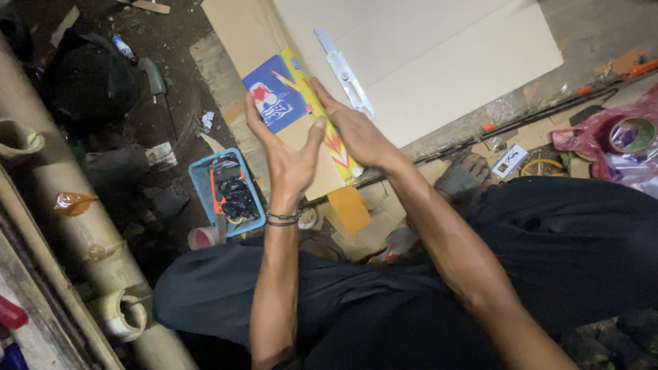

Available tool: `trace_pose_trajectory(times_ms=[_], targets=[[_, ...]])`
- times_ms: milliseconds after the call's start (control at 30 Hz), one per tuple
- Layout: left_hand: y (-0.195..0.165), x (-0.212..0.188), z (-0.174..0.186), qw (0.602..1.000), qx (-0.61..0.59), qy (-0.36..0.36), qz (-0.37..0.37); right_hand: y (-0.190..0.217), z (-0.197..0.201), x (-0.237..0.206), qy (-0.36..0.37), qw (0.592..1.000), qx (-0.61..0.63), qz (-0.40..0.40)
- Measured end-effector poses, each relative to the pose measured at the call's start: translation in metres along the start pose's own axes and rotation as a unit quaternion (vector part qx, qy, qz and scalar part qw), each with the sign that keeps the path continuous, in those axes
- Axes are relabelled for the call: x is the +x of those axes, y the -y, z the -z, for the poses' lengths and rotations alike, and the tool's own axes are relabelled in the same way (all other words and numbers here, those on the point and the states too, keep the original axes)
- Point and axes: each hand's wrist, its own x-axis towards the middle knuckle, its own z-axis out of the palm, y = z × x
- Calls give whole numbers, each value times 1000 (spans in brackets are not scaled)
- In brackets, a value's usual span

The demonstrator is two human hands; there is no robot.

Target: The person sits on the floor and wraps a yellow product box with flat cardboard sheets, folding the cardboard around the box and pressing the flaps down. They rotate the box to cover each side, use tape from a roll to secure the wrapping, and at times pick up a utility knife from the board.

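Printed cardboard piece [301, 116], blue and yellow, lies on the big cardboard sheet [439, 62] on the floor. Left hand [288, 161] and right hand [353, 127] press flat on it, fingers spread, clamped on nothing. Best keep palms flat, edges aligned. Metal strip [346, 72] just beside.

We find ourselves in a rough, makeshift workshop set on bare ground. Large cardboard sheets [425, 62] lie spread over the dirt floor [171, 103], which is littered with scraps and wrappers. A blue plastic tray [200, 179] holds small dark parts, tape rolls [641, 133] sit beside a pink plastic bag [589, 133], and thick bamboo poles [75, 226] run along one side.
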Motion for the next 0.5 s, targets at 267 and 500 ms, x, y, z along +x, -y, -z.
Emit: trace_pose_trajectory(times_ms=[267,500], targets=[[2,-3,-1,1000,14,9,23,16,31,-17,-240,942,-223,-70],[1,-7,3,1000,-17,-4,5,-6,3,-19,-262,896,-359,24]])
